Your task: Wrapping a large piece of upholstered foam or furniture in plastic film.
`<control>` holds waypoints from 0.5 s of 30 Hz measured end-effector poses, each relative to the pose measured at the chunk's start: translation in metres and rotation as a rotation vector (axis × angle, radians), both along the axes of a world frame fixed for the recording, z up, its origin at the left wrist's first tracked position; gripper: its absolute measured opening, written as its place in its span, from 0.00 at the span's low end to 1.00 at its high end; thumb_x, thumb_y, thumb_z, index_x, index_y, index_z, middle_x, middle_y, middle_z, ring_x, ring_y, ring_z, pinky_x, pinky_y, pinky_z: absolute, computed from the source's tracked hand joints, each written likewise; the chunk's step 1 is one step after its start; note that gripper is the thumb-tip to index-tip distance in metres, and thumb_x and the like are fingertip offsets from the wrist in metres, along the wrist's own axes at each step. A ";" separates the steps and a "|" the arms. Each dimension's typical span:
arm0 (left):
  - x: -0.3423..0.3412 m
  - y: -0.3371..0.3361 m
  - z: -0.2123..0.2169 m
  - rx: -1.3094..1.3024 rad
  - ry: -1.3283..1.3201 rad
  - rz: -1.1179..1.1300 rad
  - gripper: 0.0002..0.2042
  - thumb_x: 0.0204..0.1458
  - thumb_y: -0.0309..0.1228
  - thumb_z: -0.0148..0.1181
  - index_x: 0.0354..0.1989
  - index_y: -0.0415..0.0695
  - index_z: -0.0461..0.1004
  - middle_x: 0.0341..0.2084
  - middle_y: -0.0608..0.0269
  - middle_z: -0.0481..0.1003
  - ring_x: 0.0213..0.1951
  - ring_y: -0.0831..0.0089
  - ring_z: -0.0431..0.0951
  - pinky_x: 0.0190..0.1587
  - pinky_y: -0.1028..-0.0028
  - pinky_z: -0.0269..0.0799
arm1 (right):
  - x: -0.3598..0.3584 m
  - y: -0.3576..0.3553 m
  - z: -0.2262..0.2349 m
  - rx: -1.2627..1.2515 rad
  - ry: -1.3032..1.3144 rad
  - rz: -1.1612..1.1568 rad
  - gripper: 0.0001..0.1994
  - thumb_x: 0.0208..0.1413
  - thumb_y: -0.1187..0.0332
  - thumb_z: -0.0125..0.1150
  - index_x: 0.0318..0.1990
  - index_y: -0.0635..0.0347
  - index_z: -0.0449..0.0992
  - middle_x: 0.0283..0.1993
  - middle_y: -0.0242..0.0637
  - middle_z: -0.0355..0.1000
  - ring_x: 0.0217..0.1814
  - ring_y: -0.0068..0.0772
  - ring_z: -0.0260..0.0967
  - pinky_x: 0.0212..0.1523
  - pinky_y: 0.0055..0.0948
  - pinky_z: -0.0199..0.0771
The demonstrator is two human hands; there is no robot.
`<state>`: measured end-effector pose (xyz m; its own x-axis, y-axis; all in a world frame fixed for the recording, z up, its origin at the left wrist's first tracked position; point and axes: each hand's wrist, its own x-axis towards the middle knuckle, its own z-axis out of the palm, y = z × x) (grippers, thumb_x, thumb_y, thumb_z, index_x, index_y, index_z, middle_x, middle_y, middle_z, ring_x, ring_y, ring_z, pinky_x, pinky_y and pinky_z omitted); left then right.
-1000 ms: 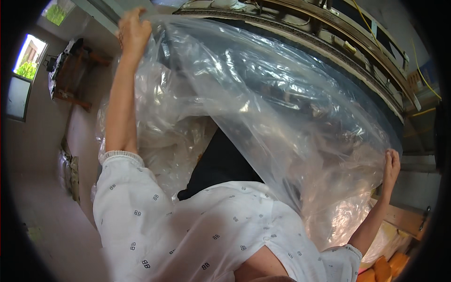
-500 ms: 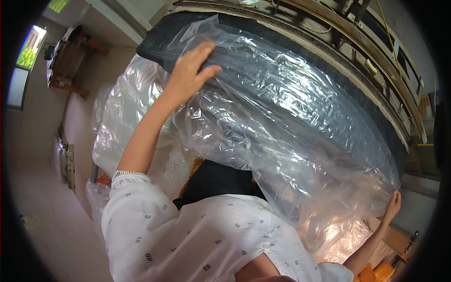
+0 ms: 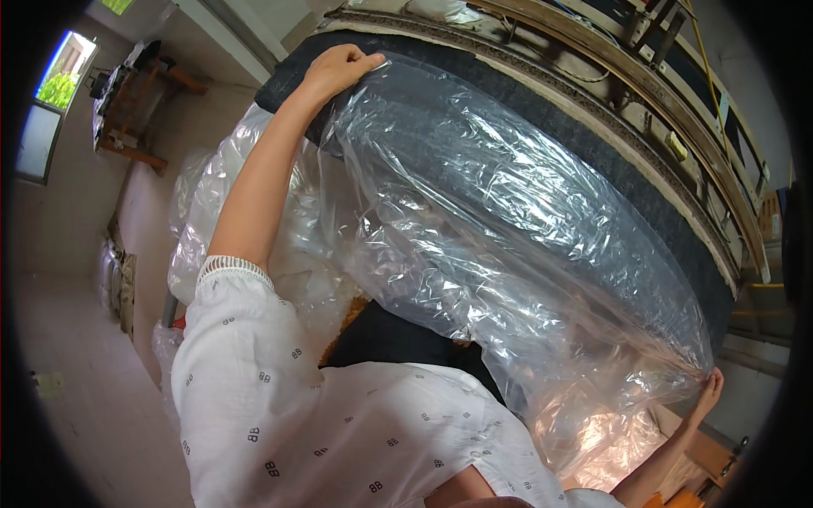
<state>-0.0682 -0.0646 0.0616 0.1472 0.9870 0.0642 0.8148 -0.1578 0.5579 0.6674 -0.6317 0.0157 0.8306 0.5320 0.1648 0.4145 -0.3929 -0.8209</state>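
A wide sheet of clear plastic film (image 3: 525, 178) lies over the dark padded work surface (image 3: 669, 186) and hangs down across my lap. My left hand (image 3: 334, 72) is closed at the film's far left corner, thumb and fingers pinching its edge. At the far right, my right hand (image 3: 711, 388) is shut on the film's other end, where the plastic gathers into creases. Between my hands the film is stretched, with shiny wrinkles along it.
Beyond the dark surface runs a machine frame (image 3: 593, 51) with long rails and cables. More crumpled plastic (image 3: 220, 203) bulges on the left. A wooden table (image 3: 135, 110) stands near the window, and orange material (image 3: 677, 491) shows at the lower right.
My left hand has moved up and left, from lying spread on the film to pinching its corner. My right hand has shifted slightly down, still holding the film, which now lies tauter.
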 end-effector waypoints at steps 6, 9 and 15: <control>-0.004 -0.006 -0.017 -0.091 -0.238 -0.012 0.15 0.46 0.40 0.60 0.28 0.38 0.76 0.21 0.70 0.72 0.27 0.83 0.68 0.33 0.79 0.63 | -0.018 0.004 0.011 -0.041 0.094 -0.149 0.09 0.57 0.58 0.52 0.36 0.53 0.72 0.26 0.20 0.54 0.28 0.13 0.47 0.30 0.16 0.49; -0.006 -0.011 -0.021 0.018 -0.115 0.000 0.13 0.47 0.39 0.59 0.29 0.39 0.76 0.21 0.69 0.73 0.27 0.82 0.69 0.34 0.79 0.64 | -0.026 0.005 0.011 -0.043 0.035 -0.119 0.09 0.56 0.58 0.53 0.32 0.51 0.70 0.25 0.18 0.52 0.26 0.12 0.46 0.27 0.16 0.46; 0.019 -0.010 -0.012 0.432 -0.124 -0.178 0.12 0.50 0.36 0.55 0.36 0.42 0.75 0.31 0.63 0.75 0.35 0.74 0.73 0.41 0.76 0.66 | -0.019 0.018 0.012 -0.072 0.039 -0.102 0.11 0.56 0.56 0.54 0.28 0.51 0.68 0.24 0.18 0.52 0.25 0.11 0.45 0.26 0.16 0.45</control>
<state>-0.0496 -0.0750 0.0491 0.2768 0.8264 0.4904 0.6858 -0.5274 0.5016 0.6482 -0.6142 0.0274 0.8862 0.4532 0.0964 0.3379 -0.4896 -0.8038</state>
